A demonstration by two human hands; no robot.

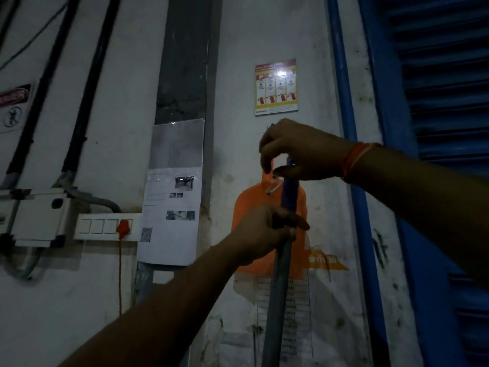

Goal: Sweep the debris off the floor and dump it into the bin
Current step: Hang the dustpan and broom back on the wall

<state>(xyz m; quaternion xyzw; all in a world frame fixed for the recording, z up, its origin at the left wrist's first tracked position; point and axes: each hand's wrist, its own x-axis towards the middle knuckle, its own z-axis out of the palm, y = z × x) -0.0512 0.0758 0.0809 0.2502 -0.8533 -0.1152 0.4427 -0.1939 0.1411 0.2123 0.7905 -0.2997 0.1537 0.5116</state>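
Hands | left hand (260, 231) grips broom handle (280, 271) | right hand (296, 151) pinches its top end

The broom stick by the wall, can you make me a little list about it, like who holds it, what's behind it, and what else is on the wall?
stick: grey broom handle with a purple grip at the top, standing upright against the wall
left hand: left hand grips the handle just below the purple grip
right hand: right hand pinches at the top end, near a small white loop
behind it: orange dustpan against the wall
also on wall: fire extinguisher poster, printed notice, switch panel
right side: blue shutter
lighting: dim
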